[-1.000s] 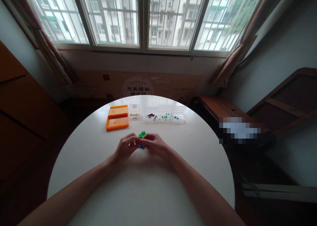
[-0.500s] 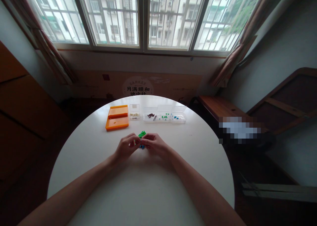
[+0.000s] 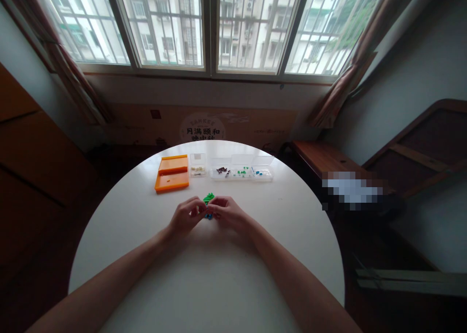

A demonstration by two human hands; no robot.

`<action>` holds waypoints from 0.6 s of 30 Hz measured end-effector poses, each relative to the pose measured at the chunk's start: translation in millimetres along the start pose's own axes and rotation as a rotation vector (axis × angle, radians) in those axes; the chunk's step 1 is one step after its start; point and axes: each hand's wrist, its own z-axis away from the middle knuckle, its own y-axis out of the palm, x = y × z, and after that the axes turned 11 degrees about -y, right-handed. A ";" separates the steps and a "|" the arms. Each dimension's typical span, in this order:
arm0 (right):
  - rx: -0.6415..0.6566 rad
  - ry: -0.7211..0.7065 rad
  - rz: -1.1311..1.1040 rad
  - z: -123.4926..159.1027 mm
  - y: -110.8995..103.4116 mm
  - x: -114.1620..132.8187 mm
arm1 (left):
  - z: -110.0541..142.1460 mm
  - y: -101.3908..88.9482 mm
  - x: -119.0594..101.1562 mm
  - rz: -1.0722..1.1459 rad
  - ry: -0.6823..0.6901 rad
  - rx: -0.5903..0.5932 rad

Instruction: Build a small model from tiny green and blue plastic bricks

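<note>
Near the middle of the white table, my left hand (image 3: 188, 212) and my right hand (image 3: 226, 210) meet over a small green and blue assembly of what look like toy building bricks (image 3: 208, 197). Its green part shows beyond the fingertips, and a bit of blue (image 3: 208, 216) peeks out below them. Both hands are closed, thumbs and forefingers pinched at the assembly from either side. The fingers hide its middle, so how its pieces join there cannot be seen.
Beyond my hands an orange two-part tray (image 3: 172, 182) holds one tiny piece. Right of it stand a small clear box (image 3: 198, 160) with cream bits and a clear compartment box (image 3: 241, 178) with dark, green and blue pieces. The round white table (image 3: 204, 284) ends before the window wall.
</note>
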 end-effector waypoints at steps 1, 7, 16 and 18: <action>0.002 0.001 0.001 0.1 0.2 0.4 | -0.1 -0.1 -0.2 -0.004 0.000 0.003; -0.009 0.011 -0.010 0.0 1.0 0.2 | 0.6 0.6 1.2 0.014 -0.003 0.015; 0.009 0.005 0.049 -0.3 -0.7 -1.4 | 0.0 0.4 0.9 0.028 -0.002 0.031; 0.009 0.008 0.062 0.1 -0.9 -0.9 | -0.2 0.3 0.3 0.032 0.001 0.030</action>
